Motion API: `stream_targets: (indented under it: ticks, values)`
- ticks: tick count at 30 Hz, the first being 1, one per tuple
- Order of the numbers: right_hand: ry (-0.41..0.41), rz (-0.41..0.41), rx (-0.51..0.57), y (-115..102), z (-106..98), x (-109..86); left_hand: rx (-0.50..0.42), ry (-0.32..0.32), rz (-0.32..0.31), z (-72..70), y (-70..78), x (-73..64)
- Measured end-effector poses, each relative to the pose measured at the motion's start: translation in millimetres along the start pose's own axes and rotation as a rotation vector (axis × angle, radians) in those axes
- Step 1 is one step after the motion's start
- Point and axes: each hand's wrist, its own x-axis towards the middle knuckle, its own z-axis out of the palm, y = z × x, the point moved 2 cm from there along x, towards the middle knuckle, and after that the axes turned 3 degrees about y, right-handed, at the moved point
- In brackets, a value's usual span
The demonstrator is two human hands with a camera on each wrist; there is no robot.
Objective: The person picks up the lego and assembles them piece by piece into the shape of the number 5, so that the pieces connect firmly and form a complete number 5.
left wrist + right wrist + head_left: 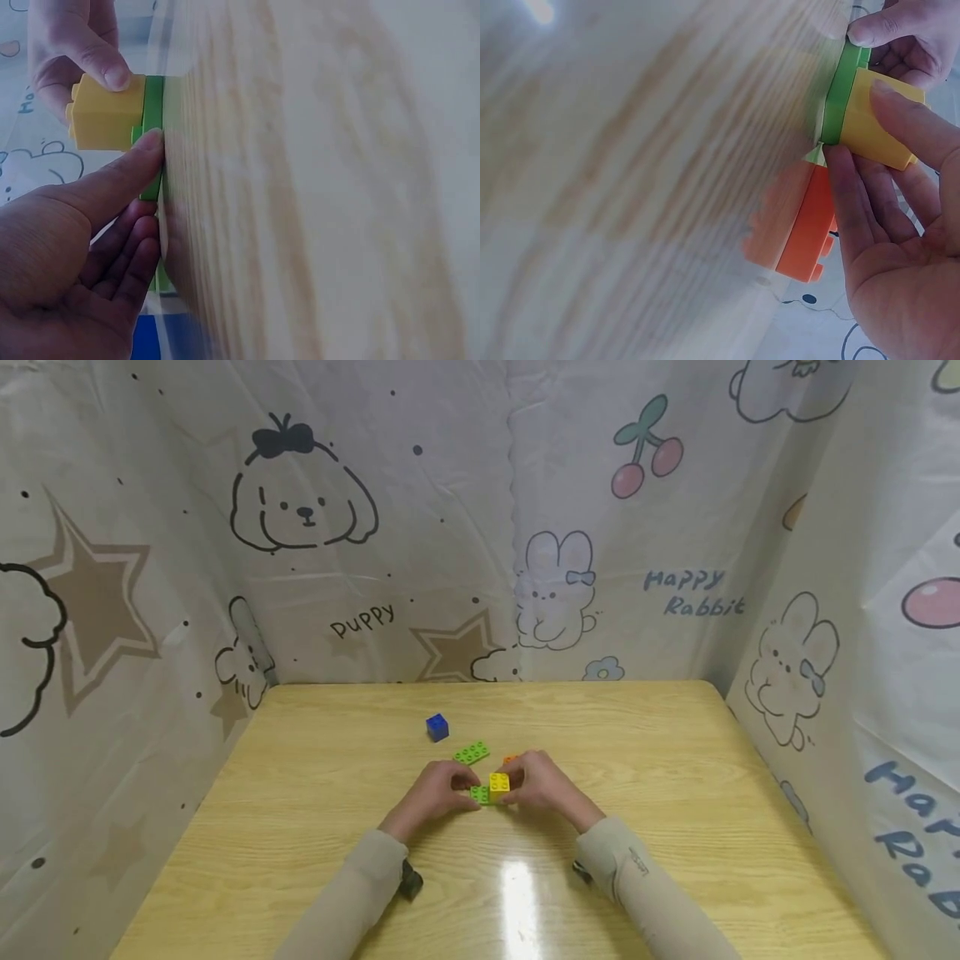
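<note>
A flat green building plate [480, 795] lies on the table, its studs facing up. On its right part sits a yellow building block [499, 787], studs up. My left hand [441, 789] pinches the plate's left end, with the thumb along the near side and the fingers behind, as the left wrist view shows. My right hand [542, 787] grips the yellow block between the thumb and the fingers. In the right wrist view an orange building block [806, 225] stands on the table just beyond the right fingertips; in the head view that hand mostly hides it.
Behind the left hand lies a second green plate [472, 753]. Farther back stands a blue block [438, 727]. The wooden table [315, 727] is enclosed by printed cloth walls [450, 527] at the back and both sides.
</note>
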Motion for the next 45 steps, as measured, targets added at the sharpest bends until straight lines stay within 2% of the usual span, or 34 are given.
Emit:
stream_targets:
  ticks: [22, 45]
  values:
    - [-0.001, -0.012, -0.02, -3.1, 0.7, 1.4, 0.007, 0.0, -0.017, 0.2, 0.6, 1.5]
    - [0.014, -0.088, -0.03, 0.3, 5.7, -2.3, -0.011, 0.008, -0.006, 0.5, 1.4, -2.5]
